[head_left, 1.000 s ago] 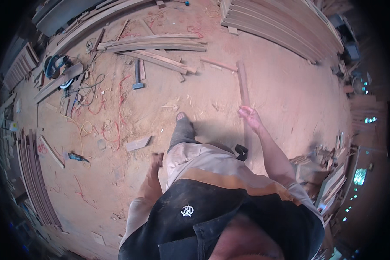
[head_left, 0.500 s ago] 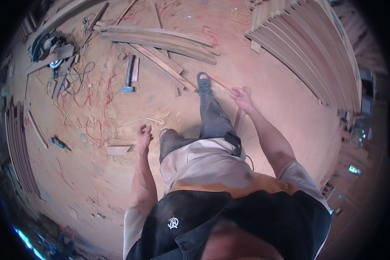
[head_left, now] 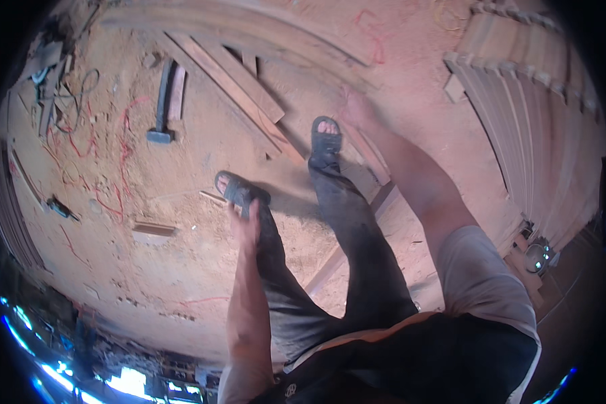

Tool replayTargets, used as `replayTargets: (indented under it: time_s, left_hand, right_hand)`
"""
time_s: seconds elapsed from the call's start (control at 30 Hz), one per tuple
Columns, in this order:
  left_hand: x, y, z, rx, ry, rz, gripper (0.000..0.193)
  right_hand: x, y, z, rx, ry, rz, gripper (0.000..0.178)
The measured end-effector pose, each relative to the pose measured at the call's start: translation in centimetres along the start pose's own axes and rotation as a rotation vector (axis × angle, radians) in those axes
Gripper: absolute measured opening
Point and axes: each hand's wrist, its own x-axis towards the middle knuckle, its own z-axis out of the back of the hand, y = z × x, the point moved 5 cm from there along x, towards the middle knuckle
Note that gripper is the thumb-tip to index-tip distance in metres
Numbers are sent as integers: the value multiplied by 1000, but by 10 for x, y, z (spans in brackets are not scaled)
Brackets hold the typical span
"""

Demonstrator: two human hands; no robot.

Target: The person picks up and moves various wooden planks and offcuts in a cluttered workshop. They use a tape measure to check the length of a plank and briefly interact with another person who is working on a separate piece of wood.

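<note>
Head view: broad floor (head_left: 424,101) between right hand (head_left: 357,112) and plank-stack edge (head_left: 495,124).

And the right hand (head_left: 358,111) is blurred; whether the strip (head_left: 365,153) is gripped cannot be told. Far boards (head_left: 269,37) are smeared. The plank (head_left: 324,271) is partly hidden by the right leg (head_left: 361,246); the left stack (head_left: 8,209) is partly swallowed by darkness.
</note>
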Motion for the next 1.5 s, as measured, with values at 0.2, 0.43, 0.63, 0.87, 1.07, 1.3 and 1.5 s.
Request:
replayTargets:
  time_s: [0.2,0.43,0.63,0.87,1.07,1.3,1.5]
  left_hand:
    - [190,-86,-142,-275,17,-62,116]
    - [279,-121,-149,-699,141,-110,108]
    - [265,-119,-135,-824,189,-55,94]
    - [189,-87,-41,-1456,410,-70,75]
    - [143,-104,45,-1533,759,111,60]
    - [30,-96,193,-1238,748,55,61]
    - [-122,-21,253,-1531,836,228,60]
  right_hand:
    - [60,1,-135,107,333,-27,82]
    - [72,13,-222,428,374,-309,112]
    - [70,21,-238,653,449,-357,113]
    - [-3,111,-190,1049,631,-345,109]
    - [-48,231,-124,903,610,-224,100]
    - [-208,321,-104,939,527,-349,91]
    - [-376,344,-63,928,856,-509,89]
